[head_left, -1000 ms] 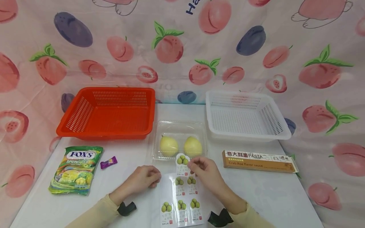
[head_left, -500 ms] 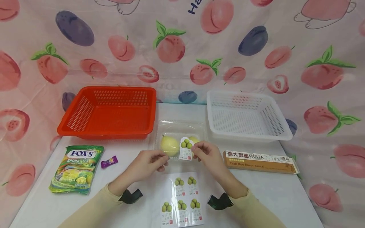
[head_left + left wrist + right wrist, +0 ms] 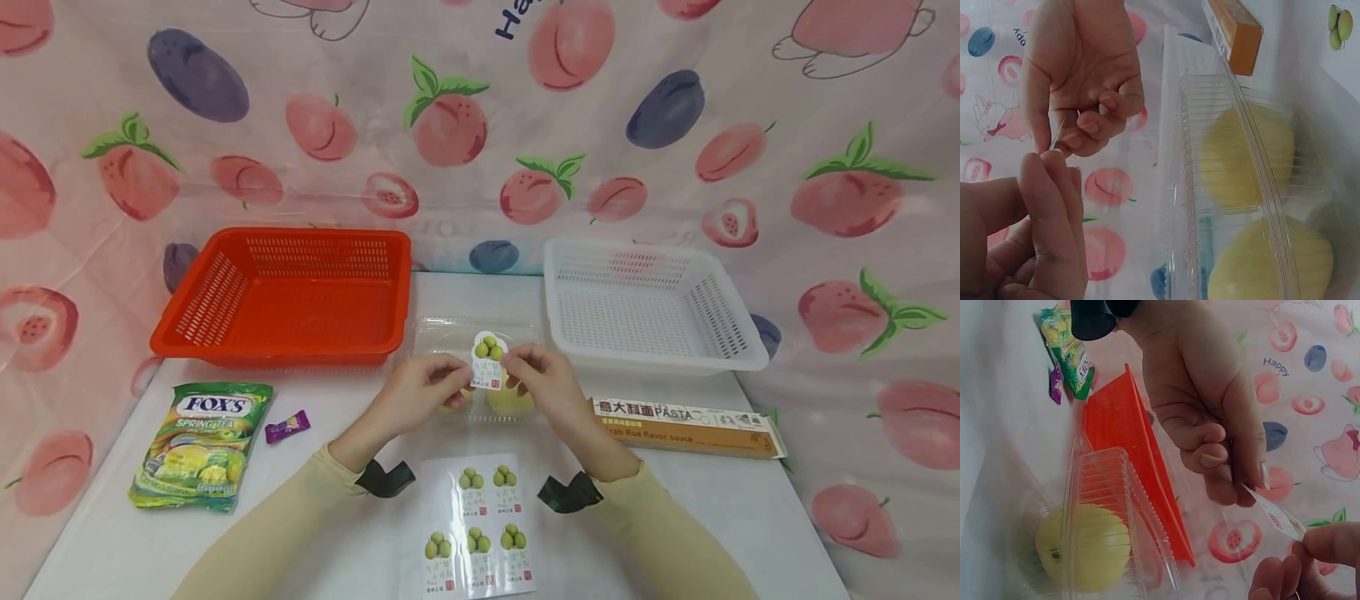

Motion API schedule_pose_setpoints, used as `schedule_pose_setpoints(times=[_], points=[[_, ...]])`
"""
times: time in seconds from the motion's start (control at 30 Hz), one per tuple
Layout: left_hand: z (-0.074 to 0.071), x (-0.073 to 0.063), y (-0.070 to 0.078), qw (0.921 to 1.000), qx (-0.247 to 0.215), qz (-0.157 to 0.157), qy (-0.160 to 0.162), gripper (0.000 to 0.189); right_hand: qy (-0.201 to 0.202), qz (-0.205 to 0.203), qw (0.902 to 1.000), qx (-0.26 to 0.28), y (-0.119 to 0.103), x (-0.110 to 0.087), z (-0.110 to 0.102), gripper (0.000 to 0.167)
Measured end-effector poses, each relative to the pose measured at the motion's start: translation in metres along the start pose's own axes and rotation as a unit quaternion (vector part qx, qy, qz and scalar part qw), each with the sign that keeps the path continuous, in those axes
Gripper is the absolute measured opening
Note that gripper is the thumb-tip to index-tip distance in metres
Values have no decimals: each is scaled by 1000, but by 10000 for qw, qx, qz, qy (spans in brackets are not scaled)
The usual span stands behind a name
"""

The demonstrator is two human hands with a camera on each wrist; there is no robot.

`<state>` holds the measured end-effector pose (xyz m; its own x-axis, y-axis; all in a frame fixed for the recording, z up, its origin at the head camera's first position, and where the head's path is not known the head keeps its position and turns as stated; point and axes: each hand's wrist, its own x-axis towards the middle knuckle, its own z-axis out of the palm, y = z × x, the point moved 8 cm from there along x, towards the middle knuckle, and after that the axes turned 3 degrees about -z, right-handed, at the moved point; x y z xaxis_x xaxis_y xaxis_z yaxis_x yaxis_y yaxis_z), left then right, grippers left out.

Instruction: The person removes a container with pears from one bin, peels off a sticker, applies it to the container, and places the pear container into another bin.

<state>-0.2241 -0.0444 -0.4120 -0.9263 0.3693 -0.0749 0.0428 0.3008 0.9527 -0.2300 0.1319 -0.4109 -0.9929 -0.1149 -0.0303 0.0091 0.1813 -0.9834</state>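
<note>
A pear sticker [image 3: 489,360] with a rounded top and small writing is held upright above the clear plastic box [image 3: 442,333]. My left hand [image 3: 422,390] pinches its left edge between thumb and finger; the right hand [image 3: 546,380] pinches the opposite edge. Seen from the right wrist, the sticker [image 3: 1275,515] stretches between both sets of fingertips. In the left wrist view it shows nearly edge-on. Two yellow-green pears [image 3: 1247,156] lie inside the lidded box, partly hidden by my hands in the head view. Below, a sticker sheet [image 3: 437,483] lies flat on the table with several stickers on it.
A red basket [image 3: 322,321] stands back left, a white basket [image 3: 652,358] back right. At left lie a green FOX'S candy bag [image 3: 202,446] and a purple wrapped candy [image 3: 287,427]. A pasta box [image 3: 690,429] lies at right, beside my right forearm.
The right hand has lifted the sticker off the top of the sheet and carried it up over the box. My left hand has moved up and right and now pinches its left edge.
</note>
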Motion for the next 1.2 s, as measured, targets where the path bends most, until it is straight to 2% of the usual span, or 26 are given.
schedule_pose_setpoints(times=[0.2,0.4,0.57,0.67,0.87,1.03,1.2], points=[[-1,10,0,9997,-136,-136,169,17,-6,167,9997,-172,2,10,-1,23],[-5,21,-3,9981,430,-233,380,15,89,239,9977,-626,5,25,-3,25],[-5,30,-5,9931,1095,-239,334,17,90,386,9953,-881,10,34,-2,25],[-5,35,-8,9905,1311,-324,262,20,89,483,9938,-998,14,37,-3,24],[-4,42,-13,9895,1359,-472,112,24,31,583,9919,-1124,19,44,-2,24],[-4,47,-18,9887,1354,-626,135,27,52,644,9889,-1339,22,48,-3,23],[-3,51,-22,9841,1582,-801,116,28,119,660,9853,-1572,28,53,-3,21]])
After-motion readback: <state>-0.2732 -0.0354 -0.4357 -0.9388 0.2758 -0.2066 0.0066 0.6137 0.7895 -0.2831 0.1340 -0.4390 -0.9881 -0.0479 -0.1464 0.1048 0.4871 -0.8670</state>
